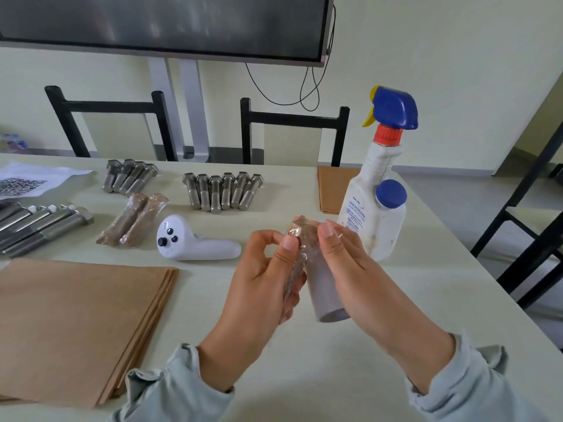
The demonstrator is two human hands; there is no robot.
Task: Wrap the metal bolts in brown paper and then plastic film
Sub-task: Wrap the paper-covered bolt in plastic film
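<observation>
Left hand grips paper-wrapped bolt upright above bench; right hand pinches plastic film at its top, film roll alongside

The spray bottle label's blue print and the white controller marking are too small to read.

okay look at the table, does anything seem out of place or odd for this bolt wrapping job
Two things don't belong to wrapping: a white handheld controller lying mid-table beside the two wrapped bolts, and a spray bottle on the right. Nothing looks spilled or damaged.
</observation>
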